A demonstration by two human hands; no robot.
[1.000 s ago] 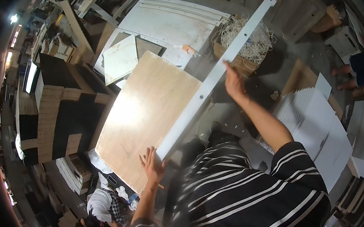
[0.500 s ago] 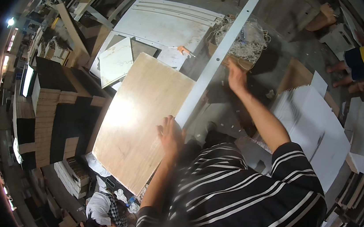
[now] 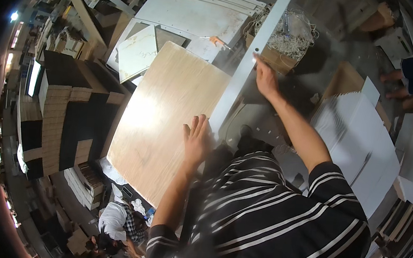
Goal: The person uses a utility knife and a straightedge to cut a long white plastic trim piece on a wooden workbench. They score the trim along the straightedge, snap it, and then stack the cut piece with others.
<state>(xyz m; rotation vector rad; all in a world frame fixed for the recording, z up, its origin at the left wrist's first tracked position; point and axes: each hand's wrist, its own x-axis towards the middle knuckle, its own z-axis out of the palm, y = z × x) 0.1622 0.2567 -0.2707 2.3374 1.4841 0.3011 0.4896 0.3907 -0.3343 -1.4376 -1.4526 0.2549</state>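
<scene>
A long pale strip with holes (image 3: 242,75) runs along the right edge of a light wood-grain board (image 3: 168,110) and extends far past its upper corner. My left hand (image 3: 197,140) lies at the strip's near end, beside the board's edge, with fingers stretched and apart. My right hand (image 3: 266,79) reaches to the strip's right side; its index fingertip touches the edge just below a hole. The other fingers of that hand are partly curled and hidden from above.
Beyond the board lie a large white panel (image 3: 199,10), smaller marbled pieces (image 3: 137,54) and an orange-handled tool (image 3: 218,42). A carton of tangled strings (image 3: 288,42) stands ahead. Stacked dark boards (image 3: 85,111) rise at left. White sheets (image 3: 356,140) lie right. Another person (image 3: 116,223) crouches lower left.
My left hand's fingers have straightened and spread at the strip's near end. My right hand has its index finger stretched against the strip's edge. The view has shifted slightly.
</scene>
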